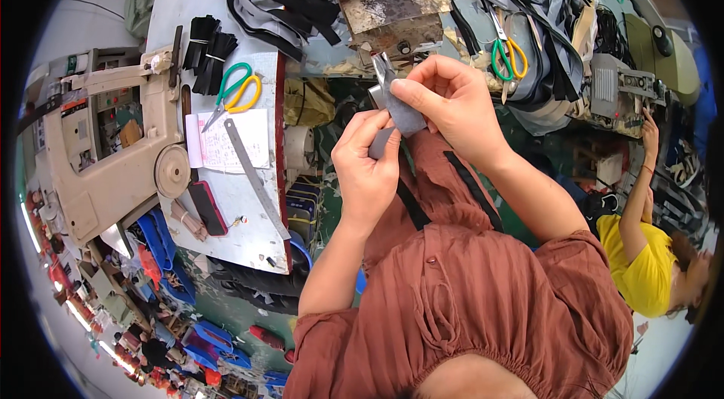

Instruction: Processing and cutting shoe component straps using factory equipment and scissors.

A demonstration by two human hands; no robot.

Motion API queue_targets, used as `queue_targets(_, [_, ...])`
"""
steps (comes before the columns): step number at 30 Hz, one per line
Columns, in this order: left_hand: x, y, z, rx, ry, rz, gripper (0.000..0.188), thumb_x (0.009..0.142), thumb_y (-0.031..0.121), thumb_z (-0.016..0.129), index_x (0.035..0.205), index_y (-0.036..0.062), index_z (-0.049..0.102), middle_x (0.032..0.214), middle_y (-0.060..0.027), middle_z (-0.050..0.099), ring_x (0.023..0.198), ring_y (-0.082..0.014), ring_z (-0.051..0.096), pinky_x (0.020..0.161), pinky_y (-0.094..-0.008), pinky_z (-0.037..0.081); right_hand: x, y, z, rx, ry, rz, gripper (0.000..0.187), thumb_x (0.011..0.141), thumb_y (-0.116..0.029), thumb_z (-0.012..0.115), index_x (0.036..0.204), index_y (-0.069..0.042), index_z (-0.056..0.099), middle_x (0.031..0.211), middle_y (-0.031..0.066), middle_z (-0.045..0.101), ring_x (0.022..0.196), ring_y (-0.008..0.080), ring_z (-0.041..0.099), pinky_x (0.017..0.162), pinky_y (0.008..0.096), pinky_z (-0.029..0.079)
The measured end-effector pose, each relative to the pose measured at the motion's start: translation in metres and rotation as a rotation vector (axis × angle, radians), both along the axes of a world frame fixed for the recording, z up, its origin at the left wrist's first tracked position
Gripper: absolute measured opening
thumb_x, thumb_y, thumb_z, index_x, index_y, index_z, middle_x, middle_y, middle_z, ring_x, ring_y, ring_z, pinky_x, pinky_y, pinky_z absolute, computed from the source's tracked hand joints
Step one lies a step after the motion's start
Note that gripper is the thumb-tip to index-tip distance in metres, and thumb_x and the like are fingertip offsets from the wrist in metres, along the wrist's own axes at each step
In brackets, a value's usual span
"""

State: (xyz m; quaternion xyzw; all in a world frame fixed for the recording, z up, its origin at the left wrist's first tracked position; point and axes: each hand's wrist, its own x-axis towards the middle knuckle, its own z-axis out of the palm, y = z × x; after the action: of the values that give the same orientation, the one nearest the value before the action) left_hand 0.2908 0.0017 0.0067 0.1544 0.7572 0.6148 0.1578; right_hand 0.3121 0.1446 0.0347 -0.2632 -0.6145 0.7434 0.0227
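Note:
A grey strip of leather-like material is held between my two hands in front of a worn metal machine. My left hand is closed on its lower left part, where a folded end shows between the fingers. My right hand pinches its upper right edge between thumb and fingers. The strip's top reaches a small shiny metal part at the machine's front. Whether the strip touches that part, I cannot tell. Some of my fingertips are hidden behind the material.
Left, a white table bears scissors, a notepad, a steel ruler, a phone and black strip bundles. More scissors and strips lie right. Far right is a person in yellow.

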Motion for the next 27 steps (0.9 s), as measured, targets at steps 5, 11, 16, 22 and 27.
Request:
queue_targets(5, [0.001,0.003,-0.001,0.006,0.102,-0.014,0.011,0.081,0.0,0.06,0.091,-0.0046,0.059,0.084,-0.0113,0.059,0.074,-0.02,0.057,0.068,-0.0281,0.044,0.004,-0.003,-0.002,0.064,0.044,-0.01,0.013,0.082,-0.011,0.067,0.079,0.0,0.06,0.07,0.001,0.061,0.064,0.0035,0.054,0.056,0.0192,0.044])
queue_targets(11, [0.007,0.01,0.005,-0.008,0.111,-0.047,0.006,0.082,-0.002,0.057,0.087,-0.0046,0.058,0.082,-0.0114,0.058,0.073,-0.0208,0.055,0.068,-0.0291,0.043,0.007,-0.001,-0.005,0.076,0.081,-0.08,0.013,0.082,-0.011,0.067,0.078,-0.001,0.06,0.07,0.0002,0.061,0.063,0.0035,0.053,0.055,0.0195,0.043])
queue_targets(16, [0.009,0.016,0.001,0.042,0.188,-0.056,0.009,0.077,0.0,0.063,0.085,-0.0014,0.06,0.077,-0.0107,0.056,0.062,-0.0206,0.054,0.057,-0.0279,0.043,0.011,-0.001,-0.006,0.146,0.088,-0.166,0.013,0.082,-0.011,0.066,0.078,-0.002,0.059,0.07,-0.0009,0.06,0.063,0.0034,0.052,0.054,0.02,0.042])
queue_targets(22, [0.015,0.019,0.01,0.034,-0.079,-0.05,0.011,0.078,0.005,0.067,0.075,-0.0028,0.059,0.071,-0.007,0.054,0.059,-0.0125,0.048,0.052,-0.0247,0.037,0.007,0.018,-0.003,0.007,0.079,-0.125,0.018,0.085,-0.02,0.063,0.084,-0.001,0.064,0.069,-0.0013,0.058,0.062,0.0032,0.051,0.056,0.0186,0.041])
queue_targets(27, [0.021,0.019,0.007,0.066,-0.163,-0.059,0.013,0.078,0.005,0.067,0.074,-0.0035,0.058,0.07,-0.006,0.054,0.057,-0.0103,0.045,0.051,-0.024,0.035,0.008,0.033,-0.016,-0.028,0.127,-0.072,0.021,0.088,-0.022,0.06,0.083,-0.002,0.064,0.065,-0.0028,0.056,0.059,0.0033,0.051,0.051,0.0187,0.04])
